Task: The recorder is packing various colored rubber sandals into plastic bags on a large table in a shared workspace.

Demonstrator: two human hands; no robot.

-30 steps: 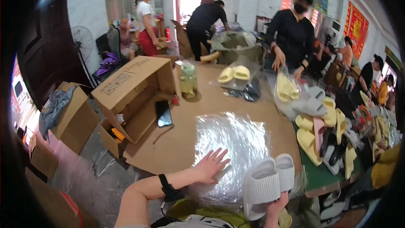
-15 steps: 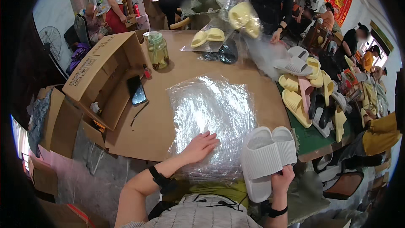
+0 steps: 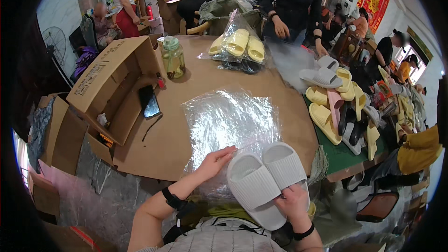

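Observation:
A pair of light grey slippers with ribbed straps is in my right hand, whose fingers close on the straps. The slippers lie side by side, toes toward me, over the near right part of a stack of clear plastic bags. My left hand is just left of the slippers, thumb and fingers pinched together at the edge of a clear bag. Some of that bag's film shows beyond the slippers' far ends; the rest blends into the stack.
An open cardboard box, a phone and a lidded jar stand left. Bagged yellow slippers lie at the far side. Loose slippers pile up on the right. Across the table stands a person in black.
My right hand has brought the grey slippers left over the bags. The left hand has gone from flat to pinching. Across the table, the co-worker has set down the bagged yellow slippers.

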